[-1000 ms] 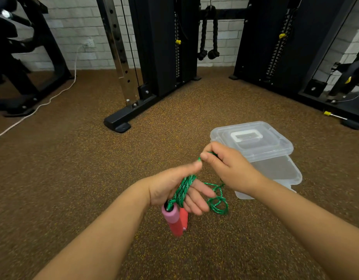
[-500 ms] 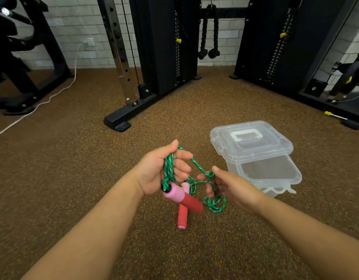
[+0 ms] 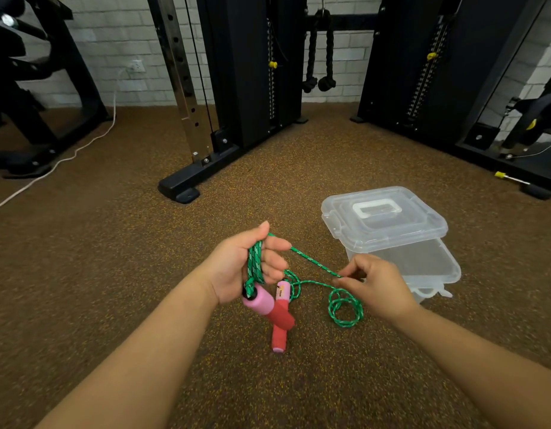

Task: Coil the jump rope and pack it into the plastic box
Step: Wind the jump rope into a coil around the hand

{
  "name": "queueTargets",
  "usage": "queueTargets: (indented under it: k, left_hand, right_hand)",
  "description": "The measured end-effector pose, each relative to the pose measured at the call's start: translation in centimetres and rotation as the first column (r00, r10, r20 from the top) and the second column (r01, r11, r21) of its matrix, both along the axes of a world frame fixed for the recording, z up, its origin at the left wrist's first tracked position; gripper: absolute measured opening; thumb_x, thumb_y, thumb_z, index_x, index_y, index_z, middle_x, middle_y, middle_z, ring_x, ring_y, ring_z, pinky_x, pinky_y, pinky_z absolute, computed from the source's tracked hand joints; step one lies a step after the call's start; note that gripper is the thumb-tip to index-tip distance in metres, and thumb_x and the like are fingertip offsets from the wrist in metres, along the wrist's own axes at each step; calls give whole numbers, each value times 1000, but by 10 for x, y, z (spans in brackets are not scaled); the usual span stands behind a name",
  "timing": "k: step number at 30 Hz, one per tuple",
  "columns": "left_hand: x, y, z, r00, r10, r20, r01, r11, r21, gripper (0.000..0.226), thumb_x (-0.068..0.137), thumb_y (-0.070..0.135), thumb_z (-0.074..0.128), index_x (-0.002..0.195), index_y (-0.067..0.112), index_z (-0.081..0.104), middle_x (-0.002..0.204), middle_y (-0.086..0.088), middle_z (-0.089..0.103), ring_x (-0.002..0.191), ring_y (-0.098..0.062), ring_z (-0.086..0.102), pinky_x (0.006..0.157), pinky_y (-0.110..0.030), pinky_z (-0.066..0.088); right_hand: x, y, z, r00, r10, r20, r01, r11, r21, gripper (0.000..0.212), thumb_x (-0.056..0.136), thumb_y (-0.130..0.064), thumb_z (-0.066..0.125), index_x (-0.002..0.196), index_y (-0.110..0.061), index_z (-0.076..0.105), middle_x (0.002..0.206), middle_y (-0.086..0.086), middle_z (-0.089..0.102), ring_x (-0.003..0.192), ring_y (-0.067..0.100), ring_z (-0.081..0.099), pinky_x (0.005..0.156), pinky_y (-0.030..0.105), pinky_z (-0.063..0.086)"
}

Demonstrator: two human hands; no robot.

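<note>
The left hand is closed around several turns of the green jump rope; one pink-and-red handle hangs just below the fist. The right hand pinches a taut rope strand between thumb and fingers. A slack loop and the second handle hang beneath. The clear plastic box sits on the floor near the right hand, its lid resting askew on it.
</note>
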State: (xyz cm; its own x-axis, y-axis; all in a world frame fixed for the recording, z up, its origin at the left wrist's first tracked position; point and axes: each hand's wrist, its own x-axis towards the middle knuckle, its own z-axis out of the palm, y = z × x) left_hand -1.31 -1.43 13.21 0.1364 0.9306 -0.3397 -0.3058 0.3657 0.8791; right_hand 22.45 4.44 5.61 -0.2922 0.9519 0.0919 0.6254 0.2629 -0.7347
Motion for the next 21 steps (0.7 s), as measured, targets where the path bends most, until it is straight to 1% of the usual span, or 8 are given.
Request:
queueTargets:
  k: [3, 5, 7, 9, 11, 15, 17, 21]
  left_hand:
    - [6, -1, -1, 998, -62, -34, 62, 998, 9, 55, 98, 36, 37, 67, 10, 75, 49, -5, 66, 42, -14, 62, 48, -20, 49]
    - [11, -1, 0, 993, -113, -41, 113, 994, 7, 54, 97, 35, 36, 68, 9, 74, 50, -7, 66, 42, -15, 62, 48, -21, 51]
    - [16, -1, 0, 986, -159, -47, 159, 987, -6, 53, 97, 34, 36, 69, 7, 72, 50, -8, 66, 41, -17, 63, 48, -21, 52]
    - [21, -2, 1, 977, -210, -41, 209, 978, -22, 52, 95, 36, 37, 68, 7, 72, 49, -8, 66, 41, -17, 63, 47, -21, 51]
    - [24, -3, 3, 965, -259, -40, 258, 966, -25, 48, 87, 38, 42, 66, 9, 73, 49, -8, 66, 40, -17, 62, 47, -21, 51]
    - [21, -4, 5, 979, -204, 30, 204, 979, -1, 48, 89, 35, 41, 67, 8, 75, 48, -7, 66, 39, -16, 61, 46, -19, 50]
    - [17, -1, 4, 991, -113, 77, 112, 994, 11, 54, 97, 34, 36, 73, 8, 76, 50, -6, 67, 42, -14, 62, 47, -18, 48]
    - [12, 4, 2, 990, 43, 131, -51, 997, 58, 50, 100, 37, 31, 102, 6, 70, 81, -9, 76, 67, -16, 72, 62, -24, 57]
  right_hand:
    - [-6, 1, 3, 991, 96, 97, -96, 995, -4, 21, 73, -25, 80, 85, -25, 63, 92, -8, 61, 88, 11, 58, 78, 24, 47]
    - [-13, -1, 6, 969, 230, 90, -222, 971, -86, 48, 74, -27, 79, 117, -29, 57, 118, -8, 57, 110, 5, 52, 96, 21, 40]
    - [-23, -3, 10, 939, 343, 13, -341, 937, -83, 63, 79, -24, 74, 134, -32, 45, 135, -9, 50, 123, 2, 45, 107, 23, 34]
    - [-37, -9, 13, 913, 380, -150, -393, 917, -71, 59, 85, -20, 67, 137, -33, 43, 139, -9, 48, 126, 0, 45, 107, 22, 35]
    - [-52, -13, 14, 872, 385, -304, -430, 898, -96, 44, 89, -23, 59, 130, -35, 49, 132, -9, 55, 121, 4, 50, 104, 25, 39]
    - [-61, -12, 8, 818, 317, -480, -416, 902, -114, 22, 94, -28, 46, 92, -40, 66, 86, -6, 68, 84, 7, 57, 83, 39, 47]
    - [-56, -13, 2, 880, 275, -388, -341, 933, -112, 22, 96, -32, 45, 88, -37, 64, 76, -1, 66, 71, 7, 54, 71, 45, 47]
    - [-43, -26, 6, 908, 416, 45, -416, 909, -10, 22, 99, -33, 40, 83, -32, 55, 61, -19, 52, 59, -3, 46, 62, 29, 38]
